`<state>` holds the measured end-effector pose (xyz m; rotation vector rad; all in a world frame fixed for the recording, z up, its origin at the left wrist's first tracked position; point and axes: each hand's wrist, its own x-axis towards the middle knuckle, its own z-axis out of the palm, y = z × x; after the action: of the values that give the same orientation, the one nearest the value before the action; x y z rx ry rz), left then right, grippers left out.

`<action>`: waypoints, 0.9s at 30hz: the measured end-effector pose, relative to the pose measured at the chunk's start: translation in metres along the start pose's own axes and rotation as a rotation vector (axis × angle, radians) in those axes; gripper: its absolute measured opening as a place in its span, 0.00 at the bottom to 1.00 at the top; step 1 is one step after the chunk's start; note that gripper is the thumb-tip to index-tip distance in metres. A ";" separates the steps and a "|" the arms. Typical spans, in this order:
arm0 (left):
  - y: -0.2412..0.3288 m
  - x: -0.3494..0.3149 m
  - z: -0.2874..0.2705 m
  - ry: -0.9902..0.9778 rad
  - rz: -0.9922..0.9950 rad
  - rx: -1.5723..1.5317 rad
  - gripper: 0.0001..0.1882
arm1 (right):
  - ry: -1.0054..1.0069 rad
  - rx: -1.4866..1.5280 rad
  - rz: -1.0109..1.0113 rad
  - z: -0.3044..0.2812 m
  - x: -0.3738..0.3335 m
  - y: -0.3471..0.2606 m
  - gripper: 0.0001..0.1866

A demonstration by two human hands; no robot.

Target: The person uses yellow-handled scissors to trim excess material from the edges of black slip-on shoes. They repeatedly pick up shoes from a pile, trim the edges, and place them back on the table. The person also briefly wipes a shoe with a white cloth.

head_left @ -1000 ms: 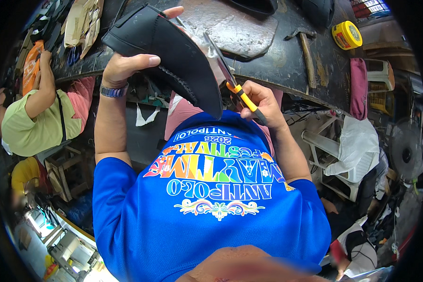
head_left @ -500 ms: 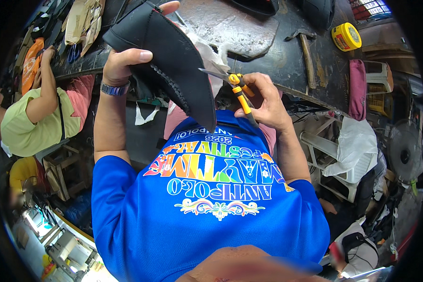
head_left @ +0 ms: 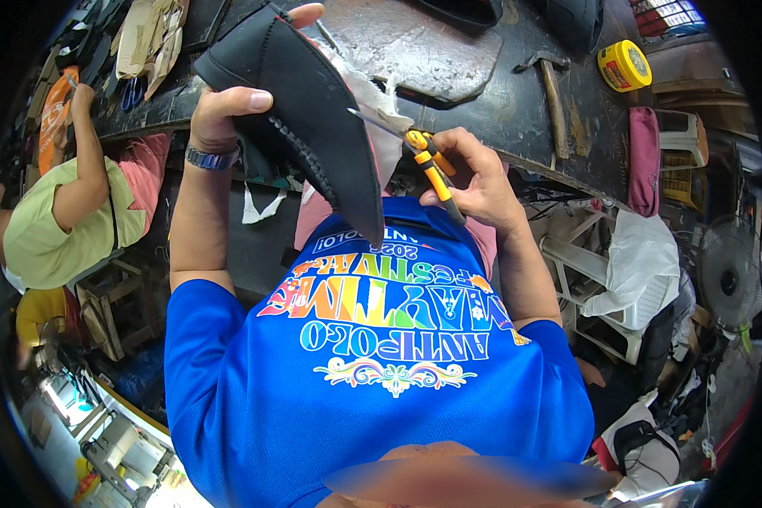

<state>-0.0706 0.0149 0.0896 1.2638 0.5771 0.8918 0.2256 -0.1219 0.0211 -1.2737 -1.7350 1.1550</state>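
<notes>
My left hand (head_left: 220, 118) is closed around a black shoe upper (head_left: 300, 118), thumb in front and a fingertip showing over its top edge. A line of thick stitching runs along the upper, and its lower tip hangs before my blue shirt. Pale lining material (head_left: 372, 91) sticks out along its right edge. In my right hand (head_left: 483, 182) are snips (head_left: 436, 173) with yellow-and-black grips. Their pointed metal blade reaches left across the upper's right edge; whether the blades are apart I cannot tell.
On the dark workbench (head_left: 516, 110) lie a worn board (head_left: 449, 51), a hammer (head_left: 554, 106) and a yellow tub (head_left: 624, 66). More black footwear (head_left: 571, 21) stands at the far edge. A co-worker in a light green shirt (head_left: 59, 220) sits at left. White plastic stools (head_left: 618, 296) stand at right.
The snips have moved slightly left and up, their tip now over the upper's edge. The upper has shifted and turned a little. At left, the co-worker's hand has moved slightly.
</notes>
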 end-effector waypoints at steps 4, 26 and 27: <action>-0.003 0.001 -0.008 -0.019 0.024 0.100 0.52 | -0.078 0.239 0.039 0.002 -0.002 0.002 0.34; 0.007 0.007 0.000 -0.207 0.077 0.283 0.45 | -0.002 0.249 0.044 0.003 -0.014 0.002 0.28; 0.007 0.007 0.002 -0.213 0.080 0.283 0.45 | 0.016 0.165 0.003 0.003 -0.013 0.003 0.28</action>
<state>-0.0669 0.0205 0.0972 1.6257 0.4968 0.7461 0.2277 -0.1350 0.0166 -1.1830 -1.5905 1.2588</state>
